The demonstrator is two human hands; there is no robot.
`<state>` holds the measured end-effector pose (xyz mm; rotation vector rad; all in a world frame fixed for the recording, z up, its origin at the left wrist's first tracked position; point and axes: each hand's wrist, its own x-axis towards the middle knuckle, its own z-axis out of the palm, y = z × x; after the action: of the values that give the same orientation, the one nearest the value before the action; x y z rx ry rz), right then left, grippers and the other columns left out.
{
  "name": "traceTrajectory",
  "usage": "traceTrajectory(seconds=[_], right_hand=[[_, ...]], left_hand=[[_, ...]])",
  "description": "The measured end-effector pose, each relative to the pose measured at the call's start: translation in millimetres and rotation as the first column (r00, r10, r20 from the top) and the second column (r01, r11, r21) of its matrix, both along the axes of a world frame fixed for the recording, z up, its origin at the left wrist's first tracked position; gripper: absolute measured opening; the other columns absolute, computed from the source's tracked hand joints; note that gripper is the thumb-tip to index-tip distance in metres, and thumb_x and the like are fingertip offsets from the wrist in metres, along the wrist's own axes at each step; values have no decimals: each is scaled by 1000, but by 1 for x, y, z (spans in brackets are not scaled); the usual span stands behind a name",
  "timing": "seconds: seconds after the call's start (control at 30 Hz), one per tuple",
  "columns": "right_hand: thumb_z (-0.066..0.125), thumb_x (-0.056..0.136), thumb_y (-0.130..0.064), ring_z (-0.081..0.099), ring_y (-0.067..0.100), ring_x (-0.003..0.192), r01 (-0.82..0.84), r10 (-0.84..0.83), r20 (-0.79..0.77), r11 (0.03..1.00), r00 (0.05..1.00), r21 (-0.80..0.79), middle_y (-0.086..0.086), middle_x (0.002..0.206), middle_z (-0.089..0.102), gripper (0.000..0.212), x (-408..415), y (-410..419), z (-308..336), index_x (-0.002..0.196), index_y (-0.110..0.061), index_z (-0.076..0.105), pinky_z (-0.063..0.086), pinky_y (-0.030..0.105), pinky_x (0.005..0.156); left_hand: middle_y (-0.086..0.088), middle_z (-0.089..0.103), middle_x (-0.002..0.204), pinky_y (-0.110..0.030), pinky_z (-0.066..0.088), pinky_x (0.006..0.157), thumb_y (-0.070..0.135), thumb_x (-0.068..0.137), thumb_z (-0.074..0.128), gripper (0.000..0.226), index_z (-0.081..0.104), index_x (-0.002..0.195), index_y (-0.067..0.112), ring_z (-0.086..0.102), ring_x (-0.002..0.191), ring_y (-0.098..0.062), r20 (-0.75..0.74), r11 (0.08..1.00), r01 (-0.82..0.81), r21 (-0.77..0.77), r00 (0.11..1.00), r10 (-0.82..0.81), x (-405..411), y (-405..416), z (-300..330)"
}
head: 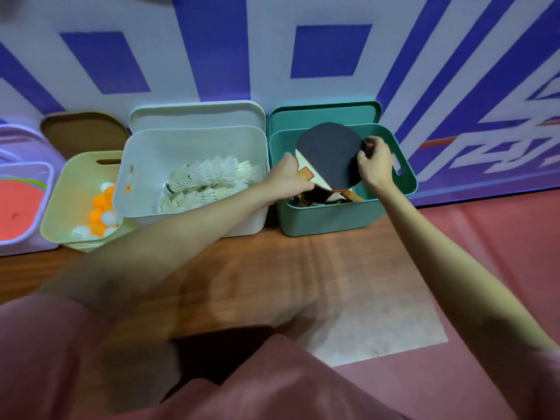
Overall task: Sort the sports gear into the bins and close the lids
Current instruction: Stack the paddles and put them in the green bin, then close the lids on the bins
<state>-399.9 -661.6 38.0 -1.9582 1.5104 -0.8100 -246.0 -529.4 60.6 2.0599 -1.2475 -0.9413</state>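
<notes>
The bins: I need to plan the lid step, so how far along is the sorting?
Done: balls lie in the yellow bin, shuttlecocks in the white bin. In hand: both the left hand and right hand hold a paddle over the green bin. Left: no bin has its lid on.

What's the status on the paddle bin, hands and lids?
Left hand grips a paddle handle; right hand pinches the black paddle rim. Both over the green bin. Green lid leaning behind, not on. Nothing blocking.
</notes>
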Motion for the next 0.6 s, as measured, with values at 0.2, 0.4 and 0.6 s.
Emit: traceTrajectory(seconds=[0.2,0.4,0.6], right_hand=[[49,84,-1,59,30,110,-34,43,-54,989,998,143,18,117,64,33,3,-40,-27,115,0,59,43,29,91],[46,82,5,56,31,112,-83,107,-72,959,992,272,19,117,63,35,10,-60,-55,114,0,60,42,28,91],[47,81,5,53,29,116,-219,289,-137,898,947,380,16,123,59,41,14,-69,-71,120,-3,57,38,23,90]], left_hand=[[-7,56,77,-24,40,53,15,80,66,22,47,69,12,62,80,-27,85,987,63,146,993,-76,-8,-31,-13],[-9,55,99,-28,39,69,23,81,73,38,55,109,3,54,91,-25,129,946,57,320,986,-103,-14,-49,-34],[-13,61,116,-30,40,73,31,88,66,40,55,113,1,57,106,-29,224,929,104,356,955,-193,-15,-55,-58]])
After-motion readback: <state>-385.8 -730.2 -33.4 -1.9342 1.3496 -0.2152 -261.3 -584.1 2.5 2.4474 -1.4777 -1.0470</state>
